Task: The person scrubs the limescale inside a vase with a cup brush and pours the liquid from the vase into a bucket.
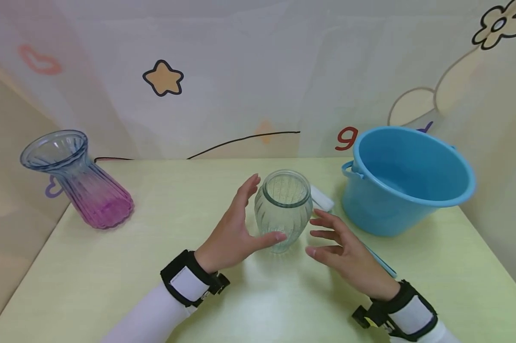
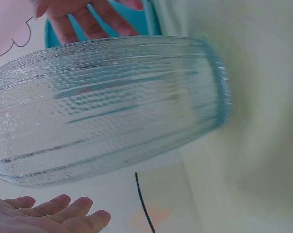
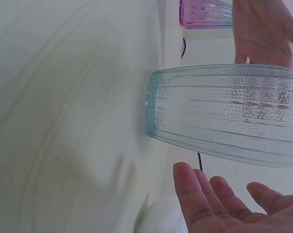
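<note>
A clear ribbed glass vase (image 1: 283,214) stands upright on the table between both hands. My left hand (image 1: 236,228) is at its left side, fingers extended and thumb across its front in the head view. A gap shows between the left fingers (image 2: 83,213) and the glass in the left wrist view. Right of the vase is my right hand (image 1: 343,252), its fingers loosely spread and apart from the glass, as the right wrist view also shows with the vase (image 3: 219,111) above the fingers.
A blue bucket (image 1: 369,209) stands at the right. Behind the vase lies a white object (image 1: 322,198), partly hidden. A thin blue stick-like thing (image 1: 380,259) lies beside the right hand. At the left, a pink and blue glass vase (image 1: 95,190) stands near the table's edge.
</note>
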